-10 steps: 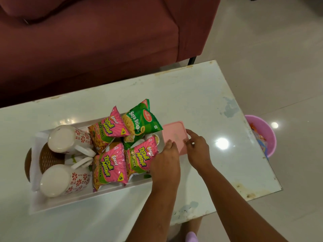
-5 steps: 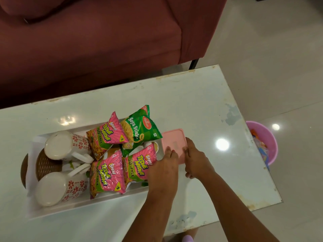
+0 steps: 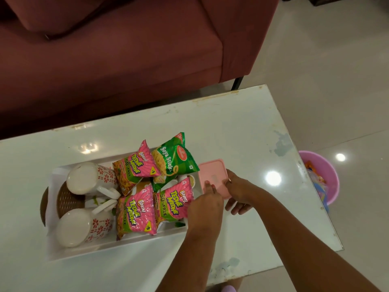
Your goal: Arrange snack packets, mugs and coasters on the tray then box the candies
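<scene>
- round brown woven coasters: at the left end of the white rectangular tray, one poking past its rim.
- white ceramic mugs with red flower print: two, just right of the coasters, handles facing each other.
- pink foil snack packets x3 and a green foil snack packet: these fill the tray's right half and overlap each other. The tray part looks done.
- left hand: over the tray's right end, fingers out fairly straight, tips on the box lid's near-left edge. Not wrapped round anything.
- flat pink plastic box with lid: on the white glossy surface, just beside the tray's right end. Lid on, long axis running away from the person. It sits just ahead of and between both hands, equally near each. No candies visible; can't tell if they're inside.
- right hand: thumb on the lid's right edge, other fingers loose and spread, clear of the box.
- next, probably: press or lift the lid.
- pink plastic bucket: on the floor, far right.
</scene>
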A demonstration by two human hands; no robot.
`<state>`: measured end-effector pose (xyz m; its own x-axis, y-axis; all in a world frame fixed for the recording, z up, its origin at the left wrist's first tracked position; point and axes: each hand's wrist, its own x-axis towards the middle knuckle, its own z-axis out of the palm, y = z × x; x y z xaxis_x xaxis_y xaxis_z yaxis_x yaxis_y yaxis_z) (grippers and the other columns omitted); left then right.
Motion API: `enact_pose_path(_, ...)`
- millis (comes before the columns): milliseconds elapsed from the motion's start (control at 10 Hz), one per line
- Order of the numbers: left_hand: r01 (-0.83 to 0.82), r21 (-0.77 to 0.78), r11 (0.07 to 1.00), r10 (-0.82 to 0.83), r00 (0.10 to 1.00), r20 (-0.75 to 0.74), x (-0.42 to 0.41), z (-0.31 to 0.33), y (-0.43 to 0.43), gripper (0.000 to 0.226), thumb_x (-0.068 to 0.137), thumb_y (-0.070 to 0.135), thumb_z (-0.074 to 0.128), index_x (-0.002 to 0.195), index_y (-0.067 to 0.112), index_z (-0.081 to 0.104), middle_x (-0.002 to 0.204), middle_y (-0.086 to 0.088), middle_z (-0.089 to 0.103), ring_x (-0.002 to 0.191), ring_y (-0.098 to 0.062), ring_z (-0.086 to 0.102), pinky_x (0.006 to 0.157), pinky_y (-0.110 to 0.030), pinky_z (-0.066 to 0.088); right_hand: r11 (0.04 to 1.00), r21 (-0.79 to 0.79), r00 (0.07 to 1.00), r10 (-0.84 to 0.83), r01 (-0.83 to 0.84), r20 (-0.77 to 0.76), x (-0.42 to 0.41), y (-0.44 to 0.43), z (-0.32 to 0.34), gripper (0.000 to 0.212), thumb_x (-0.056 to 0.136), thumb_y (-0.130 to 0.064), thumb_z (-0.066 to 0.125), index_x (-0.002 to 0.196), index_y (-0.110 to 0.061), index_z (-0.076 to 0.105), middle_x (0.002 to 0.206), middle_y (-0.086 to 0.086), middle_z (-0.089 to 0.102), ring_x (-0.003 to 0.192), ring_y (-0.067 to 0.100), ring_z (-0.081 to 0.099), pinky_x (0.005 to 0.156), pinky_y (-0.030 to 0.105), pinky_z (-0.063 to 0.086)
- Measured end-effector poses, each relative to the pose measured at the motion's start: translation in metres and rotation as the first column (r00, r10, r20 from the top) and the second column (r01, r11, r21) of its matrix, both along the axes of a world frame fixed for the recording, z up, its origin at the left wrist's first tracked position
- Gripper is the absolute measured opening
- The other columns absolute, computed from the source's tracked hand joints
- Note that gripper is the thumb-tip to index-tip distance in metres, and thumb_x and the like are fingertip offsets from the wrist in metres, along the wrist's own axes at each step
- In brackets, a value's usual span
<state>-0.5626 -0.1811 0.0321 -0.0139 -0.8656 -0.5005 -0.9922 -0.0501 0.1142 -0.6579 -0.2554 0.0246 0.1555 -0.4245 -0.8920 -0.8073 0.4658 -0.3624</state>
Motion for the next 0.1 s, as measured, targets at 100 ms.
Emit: enact_pose_path(100, -0.001, -0.007, 1.000, 0.001, 1.000, -0.016, 0.0012, 0.0100, -0.0048, 0.039, 0.092, 0.002, 0.046, 0.131, 0.005, 0.044, 0.146, -0.015, 0.038, 0.106, -0.026, 0.062, 0.080, -0.035, 0.052, 0.985, -0.047, 0.978, 0.160, -0.167, -0.132, -0.0084, 0.0051, 0.0014, 0.042, 0.098, -0.047, 0.024, 0.134, -0.028, 0.036, 0.093, 0.011, 0.068, 0.069, 0.024, 0.068, 0.070, 0.033, 0.056)
